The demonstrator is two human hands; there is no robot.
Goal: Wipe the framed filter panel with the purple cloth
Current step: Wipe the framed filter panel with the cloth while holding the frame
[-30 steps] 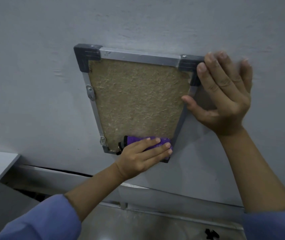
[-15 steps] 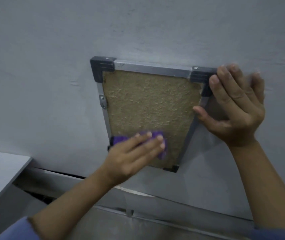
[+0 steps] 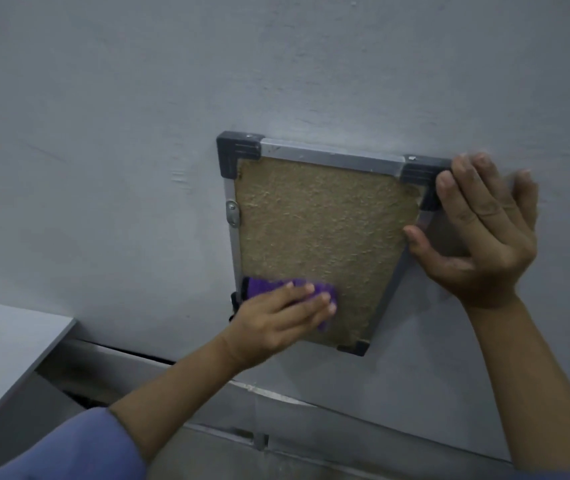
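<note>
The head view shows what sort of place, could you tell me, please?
Probably a workshop or utility room: a framed filter panel against a plain grey wall, and a grey work surface at the left.

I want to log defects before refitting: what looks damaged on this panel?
The tan filter mat looks ragged at its upper right edge, by the dark corner piece, leaving a gap against the frame. Nothing else stands out.

Tan metal-framed filter panel on wall, purple cloth — lower-left corner
</note>
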